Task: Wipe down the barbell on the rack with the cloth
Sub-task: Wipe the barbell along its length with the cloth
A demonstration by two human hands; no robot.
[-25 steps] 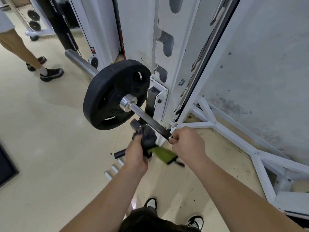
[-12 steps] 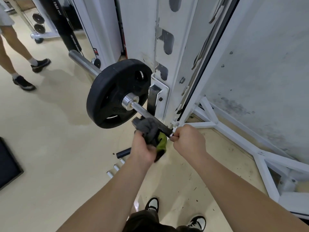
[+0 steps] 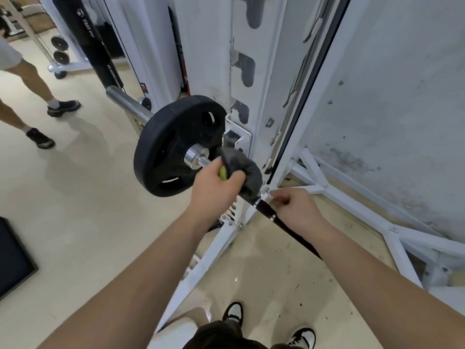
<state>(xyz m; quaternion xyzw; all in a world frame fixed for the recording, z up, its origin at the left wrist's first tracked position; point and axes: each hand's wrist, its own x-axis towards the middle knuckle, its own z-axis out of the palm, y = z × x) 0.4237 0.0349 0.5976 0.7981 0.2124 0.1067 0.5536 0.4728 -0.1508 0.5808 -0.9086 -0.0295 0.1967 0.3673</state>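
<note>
The barbell [image 3: 266,210] lies in the white rack [image 3: 254,102], with a black weight plate [image 3: 173,147] and a chrome collar [image 3: 195,158] on its left end. My left hand [image 3: 214,187] grips a grey cloth [image 3: 247,176] with a yellow-green side, and the cloth is wrapped over the bar just right of the collar. My right hand [image 3: 294,210] sits with curled fingers beside the dark stretch of bar, close to a white rack bracket. Whether it holds the bar is hidden.
Another person's legs and dark shoes [image 3: 40,139] stand on the beige floor at the left. White base struts [image 3: 392,238] of the rack run along the stained wall on the right. A black mat [image 3: 12,255] lies at the left edge. My own shoes [image 3: 234,313] show below.
My left hand has slid the cloth up the bar toward the collar. The right hand's fist on the bar has loosened. The view moved closer, and the other person stepped forward.
</note>
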